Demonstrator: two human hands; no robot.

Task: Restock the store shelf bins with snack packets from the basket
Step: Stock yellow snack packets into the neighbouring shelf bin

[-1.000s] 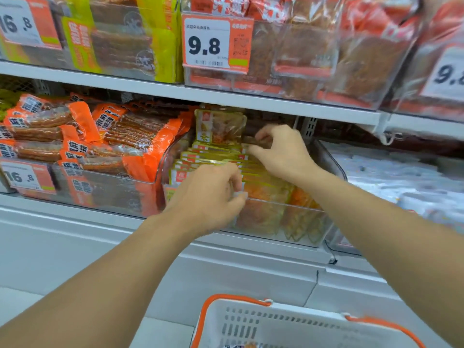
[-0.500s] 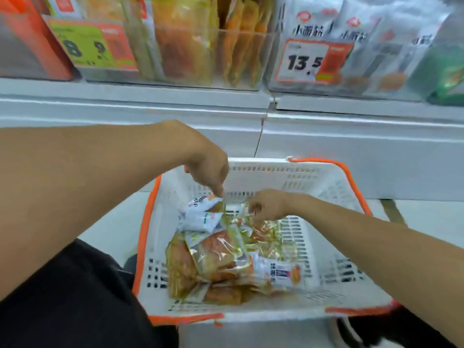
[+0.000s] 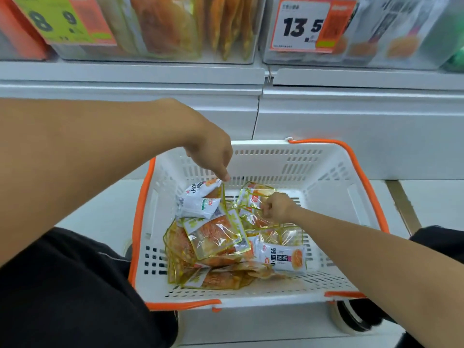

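Observation:
A white basket [image 3: 334, 172] with orange rim and handles sits on the floor below me. Inside lies a heap of clear yellow-edged snack packets [image 3: 216, 237] and a few white packets [image 3: 283, 257]. My left hand [image 3: 211, 151] hangs over the basket's far left side, fingertips pinching the corner of a yellow-edged packet that lies against a white packet [image 3: 200, 199]. My right hand [image 3: 276, 207] is down in the basket, fingers closed on the edge of a yellow-edged packet [image 3: 253, 197].
Clear shelf bins run along the top: one with orange-yellow packets [image 3: 170, 26] behind an 8.9 price tag [image 3: 57, 18], one with white packets [image 3: 391, 33] behind a 13.5 tag [image 3: 306, 23]. White shelf base panels [image 3: 351, 116] stand behind the basket. My knees flank it.
A second ago both hands were up in the shelf bin among the yellow packets. My view dropped to the basket, and both hands now pinch packets there.

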